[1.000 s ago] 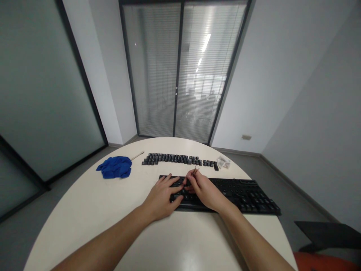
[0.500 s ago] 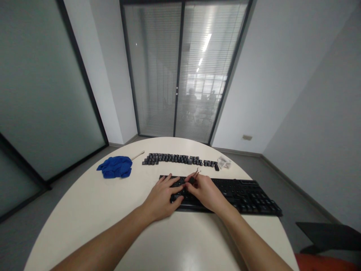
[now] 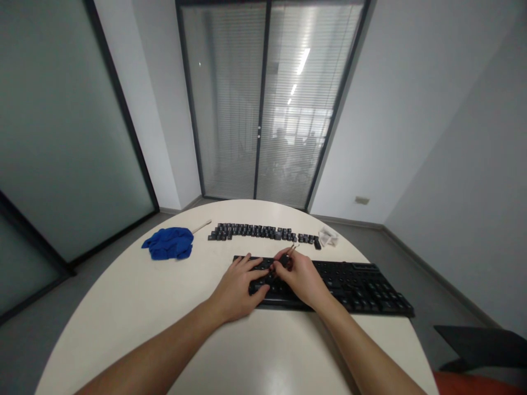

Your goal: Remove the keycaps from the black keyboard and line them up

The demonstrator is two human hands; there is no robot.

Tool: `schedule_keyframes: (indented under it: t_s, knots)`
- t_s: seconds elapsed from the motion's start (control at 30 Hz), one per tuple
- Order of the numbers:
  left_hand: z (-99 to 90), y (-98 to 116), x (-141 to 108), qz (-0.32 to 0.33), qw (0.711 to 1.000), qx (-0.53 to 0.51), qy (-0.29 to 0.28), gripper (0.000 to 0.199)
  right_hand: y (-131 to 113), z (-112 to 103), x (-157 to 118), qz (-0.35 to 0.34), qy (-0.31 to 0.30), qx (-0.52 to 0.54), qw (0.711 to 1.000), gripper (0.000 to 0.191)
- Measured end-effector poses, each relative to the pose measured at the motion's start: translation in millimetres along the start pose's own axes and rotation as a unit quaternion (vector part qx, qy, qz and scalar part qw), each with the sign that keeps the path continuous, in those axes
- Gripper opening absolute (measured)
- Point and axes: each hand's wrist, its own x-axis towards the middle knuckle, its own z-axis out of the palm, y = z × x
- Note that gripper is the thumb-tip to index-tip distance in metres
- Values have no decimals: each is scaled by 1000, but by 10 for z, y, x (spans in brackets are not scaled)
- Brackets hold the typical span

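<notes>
– Pale walls and a glass door w/ blinds (image 3: 230, 109) on the far side, yes?
– Yep. White round table (image 3: 156, 323) in front of it, dark chair (image 3: 481, 345) at near right. That's all I get of the rm on my cam.
– And the keyboard (image 3: 366, 288)?
– Black, flat on the tbl, running from center to the right. My left hand (image 3: 236, 291) is on its left end, fingers spread apart, gripping nothing.
– Right hand (image 3: 302, 277)?
– Over the kbd just beside the left one, fingertips together, clamped on a thin pronged tool (image 3: 293, 248). Smth small & dark is at those fingertips too; can't tell what from here.
– Rest of the tbl?
– Loose black keycaps (image 3: 251, 231) lined up in rows beyond the kbd. Blue cloth (image 3: 168, 243), crumpled, far left, w/ a thin pale stick (image 3: 201, 226) by its right edge. Whitish see-through packet (image 3: 328, 237) near the right end of the keycap rows.
</notes>
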Motion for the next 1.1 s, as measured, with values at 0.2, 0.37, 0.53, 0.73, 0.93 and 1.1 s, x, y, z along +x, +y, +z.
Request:
schedule_keyframes:
  t_s: [0.2, 0.37, 0.53, 0.73, 0.93, 1.1]
  knots:
    - [43, -44, 66, -40, 994, -97, 41, 17, -15, 43, -11, -6, -4, 55, 998, 20]
    - [32, -52, 98, -45, 981, -179, 66, 8, -62, 56, -42, -24, -41, 94, 994, 29]
    - [55, -75, 77, -94, 978, -173, 70, 12, -55, 32, -30, -18, -65, 83, 994, 30]
    - [72, -94, 84, -106, 969, -210, 76, 10, -27, 49, -14, -13, -72, 78, 994, 31]
    - [59, -86, 99, -87, 964, -239, 82, 12, -105, 22, -23, -4, -83, 119, 989, 31]
    - [66, -63, 95, -119, 958, -243, 96, 21, -135, 1, -27, -8, -101, 136, 985, 30]
